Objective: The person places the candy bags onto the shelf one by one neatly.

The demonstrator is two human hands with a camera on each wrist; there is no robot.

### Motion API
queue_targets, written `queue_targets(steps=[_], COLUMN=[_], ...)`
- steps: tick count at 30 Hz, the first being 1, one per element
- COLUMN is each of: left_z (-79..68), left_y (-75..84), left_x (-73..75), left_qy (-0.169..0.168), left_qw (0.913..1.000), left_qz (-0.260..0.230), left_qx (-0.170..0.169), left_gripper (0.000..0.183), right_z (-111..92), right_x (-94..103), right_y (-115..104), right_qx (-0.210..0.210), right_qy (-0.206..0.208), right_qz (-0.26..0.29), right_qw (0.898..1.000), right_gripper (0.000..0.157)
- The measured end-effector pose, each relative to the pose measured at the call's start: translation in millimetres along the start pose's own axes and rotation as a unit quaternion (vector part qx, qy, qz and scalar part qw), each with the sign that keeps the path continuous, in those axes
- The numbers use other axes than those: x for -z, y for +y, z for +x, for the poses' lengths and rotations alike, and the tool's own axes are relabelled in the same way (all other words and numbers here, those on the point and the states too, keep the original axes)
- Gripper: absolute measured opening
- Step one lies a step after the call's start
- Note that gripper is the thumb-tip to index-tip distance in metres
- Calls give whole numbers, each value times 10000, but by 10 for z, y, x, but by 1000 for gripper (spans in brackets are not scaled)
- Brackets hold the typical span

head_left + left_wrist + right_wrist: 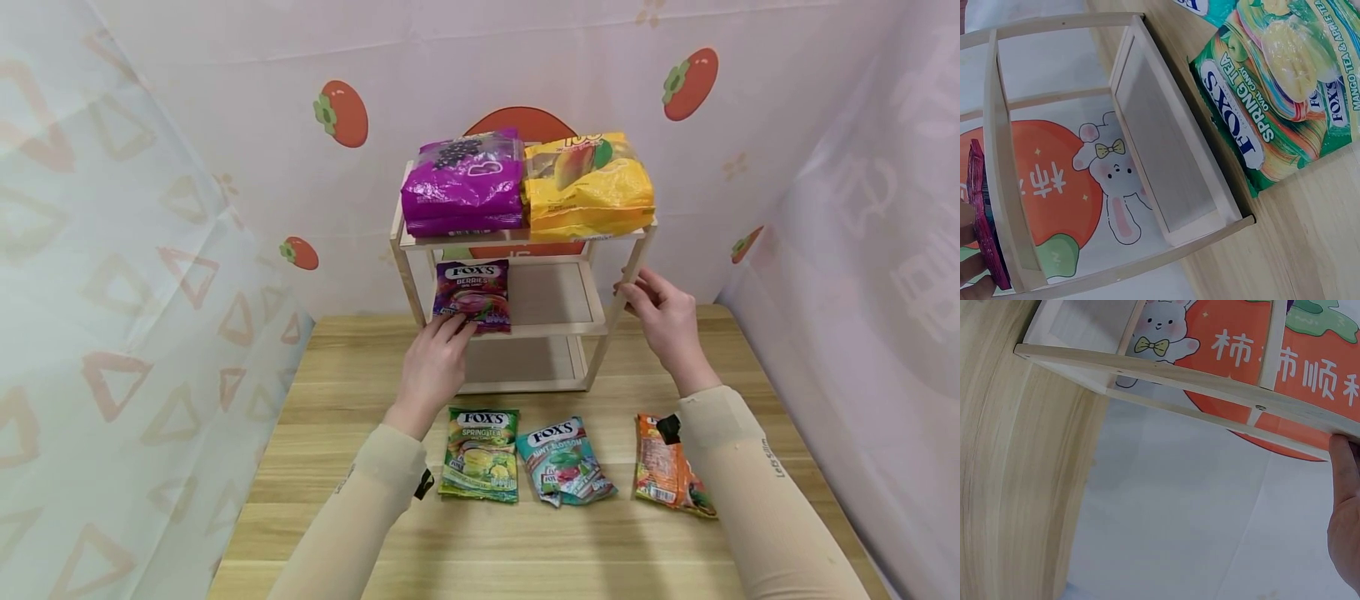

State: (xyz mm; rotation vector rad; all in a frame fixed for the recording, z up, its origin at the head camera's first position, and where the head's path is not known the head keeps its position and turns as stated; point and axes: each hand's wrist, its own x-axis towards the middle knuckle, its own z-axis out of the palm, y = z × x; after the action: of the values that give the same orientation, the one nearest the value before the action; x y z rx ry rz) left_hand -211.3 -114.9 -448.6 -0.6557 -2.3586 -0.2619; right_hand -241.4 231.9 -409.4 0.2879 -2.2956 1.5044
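Note:
A purple Fox's Berries candy bag [472, 292] lies on the left of the middle tier of a small wooden shelf rack [555, 329], its lower edge at the front rim. My left hand [438, 362] rests its fingertips on the lower part of this bag. In the left wrist view, fingers [975, 269] touch the bag [984, 225] from above. With my right hand [663, 321] I grip the rack's right front post, fingertips showing past it. The right wrist view has that hand [1344, 519] at the wooden post [1197, 381].
On the top tier sit a large purple bag [465, 187] and a yellow bag [588, 187]. In front of the rack lie a green Spring Tea bag [480, 458], a teal Mint Blossom bag [566, 462] and an orange bag [663, 467], partly behind my right forearm. Printed sheets hang around the table.

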Motion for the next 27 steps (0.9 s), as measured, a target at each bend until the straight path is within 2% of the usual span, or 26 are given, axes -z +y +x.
queue_targets(steps=[7,16,27], left_z=[-25,-43,72], left_y=[2,-5,-74], left_x=[17,67,320], left_qy=[140,29,868], left_qw=[9999,9996,9943], left_qz=[-13,-260,-529], left_qx=[-61,84,330], left_gripper=[27,28,20], right_z=[0,1,-2], right_x=[-2,0,2], right_y=[11,26,30], right_qx=[-38,-13,14], right_qy=[-12,-11,-9], right_qz=[-4,-71,-86], right_qw=[10000,10000,10000], right_gripper=[41,40,40])
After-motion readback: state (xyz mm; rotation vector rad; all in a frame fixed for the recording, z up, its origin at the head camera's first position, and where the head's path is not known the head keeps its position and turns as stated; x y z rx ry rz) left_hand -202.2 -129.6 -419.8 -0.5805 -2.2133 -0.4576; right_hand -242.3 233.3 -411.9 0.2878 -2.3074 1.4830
